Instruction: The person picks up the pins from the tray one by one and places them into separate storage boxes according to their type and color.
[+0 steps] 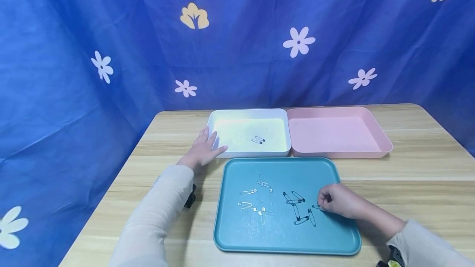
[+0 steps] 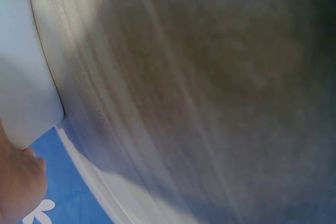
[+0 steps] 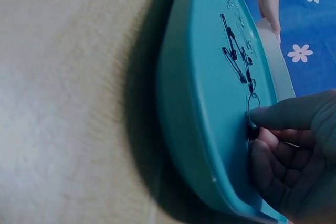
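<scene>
Currently the R hand [image 1: 338, 202], low over the right part of the teal tray [image 1: 282, 238], has a black safety pin [image 3: 253, 131] pinched btwn thumb and fingers; can't tell if that pin touches the tray. Just left of it lie the loose black safety pins [image 1: 295, 201], several overlapping; further left, silver safety pins [image 1: 248, 209], some paired, some crossed.

Fingers spread and thumb out, w/ nothing in its grasp, the L hand [image 1: 203, 148] rests at the left rim of the white tray [image 1: 248, 154]. Two more black pins [image 1: 257, 141] lie side by side in there, right of ctr. The pink tray [image 1: 341, 154] sits against the white one's right side, both just behind the teal one. All three stand on a wood-grain table [image 1: 426, 184]; bkgd is blue cloth [image 1: 237, 61] w/ white flowers + pale yellow motifs.
</scene>
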`<act>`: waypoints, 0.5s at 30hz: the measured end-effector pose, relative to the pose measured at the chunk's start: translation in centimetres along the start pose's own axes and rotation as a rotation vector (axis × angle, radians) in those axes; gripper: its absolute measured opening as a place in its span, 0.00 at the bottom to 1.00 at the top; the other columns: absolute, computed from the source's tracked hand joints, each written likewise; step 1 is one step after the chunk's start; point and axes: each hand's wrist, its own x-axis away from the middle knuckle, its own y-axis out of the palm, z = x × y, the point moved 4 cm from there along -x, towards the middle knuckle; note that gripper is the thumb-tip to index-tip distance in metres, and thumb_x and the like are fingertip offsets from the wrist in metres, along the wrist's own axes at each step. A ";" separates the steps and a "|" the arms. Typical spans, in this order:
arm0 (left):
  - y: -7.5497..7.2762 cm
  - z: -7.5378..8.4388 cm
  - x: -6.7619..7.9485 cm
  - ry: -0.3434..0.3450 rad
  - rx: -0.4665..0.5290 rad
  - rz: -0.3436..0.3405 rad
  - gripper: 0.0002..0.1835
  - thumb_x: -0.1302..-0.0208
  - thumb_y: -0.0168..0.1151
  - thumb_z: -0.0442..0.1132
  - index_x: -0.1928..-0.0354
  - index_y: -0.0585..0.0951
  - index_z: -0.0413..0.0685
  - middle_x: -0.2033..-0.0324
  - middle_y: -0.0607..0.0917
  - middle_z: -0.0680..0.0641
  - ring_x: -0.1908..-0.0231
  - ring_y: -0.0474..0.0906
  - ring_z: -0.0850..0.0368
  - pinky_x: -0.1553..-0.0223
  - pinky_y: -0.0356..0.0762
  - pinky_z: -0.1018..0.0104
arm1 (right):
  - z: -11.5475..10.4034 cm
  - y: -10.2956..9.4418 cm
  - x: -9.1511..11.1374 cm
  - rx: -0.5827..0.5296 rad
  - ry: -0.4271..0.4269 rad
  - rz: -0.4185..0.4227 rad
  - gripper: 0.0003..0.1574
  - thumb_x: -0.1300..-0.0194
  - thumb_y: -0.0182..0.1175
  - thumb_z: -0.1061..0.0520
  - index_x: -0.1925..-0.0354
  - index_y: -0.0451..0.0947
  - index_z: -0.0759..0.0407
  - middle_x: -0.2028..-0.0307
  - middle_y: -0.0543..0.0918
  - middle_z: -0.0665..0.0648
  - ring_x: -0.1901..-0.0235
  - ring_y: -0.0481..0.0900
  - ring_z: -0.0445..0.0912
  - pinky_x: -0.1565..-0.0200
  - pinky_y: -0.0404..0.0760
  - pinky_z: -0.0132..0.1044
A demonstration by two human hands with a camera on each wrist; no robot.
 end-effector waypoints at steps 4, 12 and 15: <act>0.0 0.1 0.0 0.006 -0.003 0.004 0.47 0.46 0.31 0.71 0.35 0.46 0.41 0.37 0.34 0.36 0.38 0.30 0.40 0.41 0.35 0.47 | 0.1 -0.1 -0.1 -0.022 0.005 -0.007 0.07 0.52 0.57 0.67 0.80 0.72 0.57 0.80 0.71 0.48 0.78 0.68 0.41 0.78 0.71 0.30; 0.0 0.2 0.2 0.002 -0.009 0.005 0.47 0.46 0.31 0.70 0.35 0.46 0.41 0.37 0.34 0.36 0.38 0.29 0.41 0.41 0.35 0.47 | -0.4 -0.7 -0.9 -0.074 -0.004 0.000 0.05 0.48 0.55 0.66 0.78 0.71 0.59 0.80 0.72 0.50 0.80 0.70 0.42 0.80 0.73 0.33; 0.0 0.2 0.2 0.001 -0.014 0.006 0.47 0.45 0.31 0.70 0.35 0.46 0.40 0.37 0.34 0.36 0.38 0.30 0.40 0.41 0.35 0.47 | -0.8 -0.9 -1.4 -0.115 -0.002 0.014 0.05 0.46 0.54 0.67 0.77 0.70 0.61 0.79 0.73 0.52 0.79 0.72 0.44 0.79 0.75 0.34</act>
